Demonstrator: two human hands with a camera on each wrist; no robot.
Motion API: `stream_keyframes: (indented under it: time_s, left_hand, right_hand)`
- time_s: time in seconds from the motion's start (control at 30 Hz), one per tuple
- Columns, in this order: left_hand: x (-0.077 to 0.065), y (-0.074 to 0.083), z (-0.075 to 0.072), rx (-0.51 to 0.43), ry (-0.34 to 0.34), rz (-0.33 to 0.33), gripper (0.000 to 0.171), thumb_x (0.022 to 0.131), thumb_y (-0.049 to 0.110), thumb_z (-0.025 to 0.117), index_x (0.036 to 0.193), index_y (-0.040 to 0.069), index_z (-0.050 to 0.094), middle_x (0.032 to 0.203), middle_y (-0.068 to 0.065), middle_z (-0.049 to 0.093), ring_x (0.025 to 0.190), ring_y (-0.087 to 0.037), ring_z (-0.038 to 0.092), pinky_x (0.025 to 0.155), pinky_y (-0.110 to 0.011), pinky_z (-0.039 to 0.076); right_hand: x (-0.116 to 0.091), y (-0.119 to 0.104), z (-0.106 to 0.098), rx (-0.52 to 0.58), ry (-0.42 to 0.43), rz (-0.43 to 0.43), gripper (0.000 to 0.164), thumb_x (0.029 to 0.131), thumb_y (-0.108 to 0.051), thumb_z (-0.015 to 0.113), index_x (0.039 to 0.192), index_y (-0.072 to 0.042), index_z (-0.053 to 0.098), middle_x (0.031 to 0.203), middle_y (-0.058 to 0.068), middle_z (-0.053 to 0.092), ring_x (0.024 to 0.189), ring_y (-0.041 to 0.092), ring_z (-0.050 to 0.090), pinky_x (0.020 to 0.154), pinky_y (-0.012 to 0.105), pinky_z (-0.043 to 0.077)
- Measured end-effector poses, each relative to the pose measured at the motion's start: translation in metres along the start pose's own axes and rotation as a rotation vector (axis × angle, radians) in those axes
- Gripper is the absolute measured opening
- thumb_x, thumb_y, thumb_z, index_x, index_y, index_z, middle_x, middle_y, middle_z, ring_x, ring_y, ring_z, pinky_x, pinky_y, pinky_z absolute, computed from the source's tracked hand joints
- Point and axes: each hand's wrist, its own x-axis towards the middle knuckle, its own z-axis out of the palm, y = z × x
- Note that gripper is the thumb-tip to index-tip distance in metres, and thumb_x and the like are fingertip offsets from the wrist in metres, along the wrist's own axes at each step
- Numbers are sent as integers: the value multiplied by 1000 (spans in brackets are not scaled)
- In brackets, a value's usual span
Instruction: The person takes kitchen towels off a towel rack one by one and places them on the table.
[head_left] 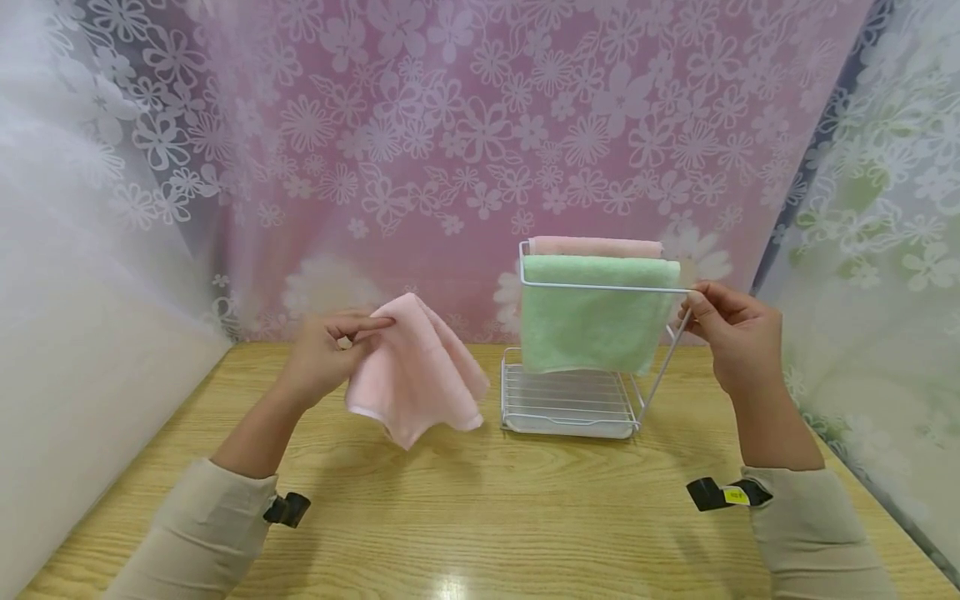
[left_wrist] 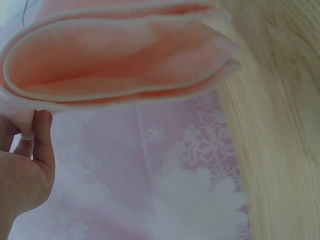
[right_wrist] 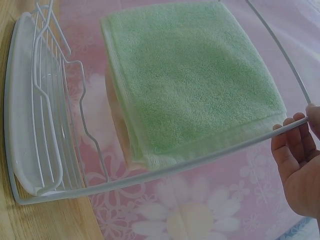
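In the head view my left hand [head_left: 326, 350] pinches a pink towel [head_left: 420, 367] by its upper edge, and the cloth hangs in loose folds above the table. The left wrist view shows that towel [left_wrist: 120, 55] folded over in layers, with the thumb and fingers of the left hand [left_wrist: 30, 170] on its edge. My right hand [head_left: 742, 333] grips the upper front corner of a white wire rack [head_left: 607, 288]. A green towel [head_left: 596, 317] hangs folded over the rack's top, with another pink towel [head_left: 596, 246] behind it. The right wrist view shows the green towel [right_wrist: 195, 80] close up.
A white tray [head_left: 570, 427] lies under the wire shelf [head_left: 562, 392] at the rack's base. The rack stands on a wood-grain table [head_left: 465, 517]. Behind rises a pink flowered curtain [head_left: 420, 167], with pale sheets [head_left: 90, 292] at the sides.
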Motion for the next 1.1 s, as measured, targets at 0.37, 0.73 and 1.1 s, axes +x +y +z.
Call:
stream_keyframes:
  time_s: [0.37, 0.73, 1.1]
  left_hand:
    - [6, -12, 6, -141, -114, -290, 43, 89, 11, 73, 131, 8, 63, 146, -11, 46, 94, -17, 60, 59, -21, 50]
    - [32, -15, 32, -341, -132, -391, 47, 88, 2, 71, 134, 7, 60, 148, -6, 43, 98, -15, 60, 70, -26, 56]
    - [56, -13, 69, -399, -112, -431, 47, 88, 1, 71, 132, 14, 63, 138, -11, 49, 99, -21, 59, 71, -28, 56]
  right_hand:
    - [0, 0, 1, -2, 2, 4, 16, 92, -2, 65, 101, 10, 69, 78, 7, 66, 66, 15, 68, 68, 25, 57]
    - [1, 0, -1, 12, -6, -6, 15, 92, -1, 64, 101, 11, 69, 78, 8, 66, 66, 15, 68, 68, 25, 57]
    - [0, 1, -1, 24, -4, -9, 13, 92, 1, 63, 100, 10, 69, 80, 7, 68, 65, 15, 67, 67, 24, 57]
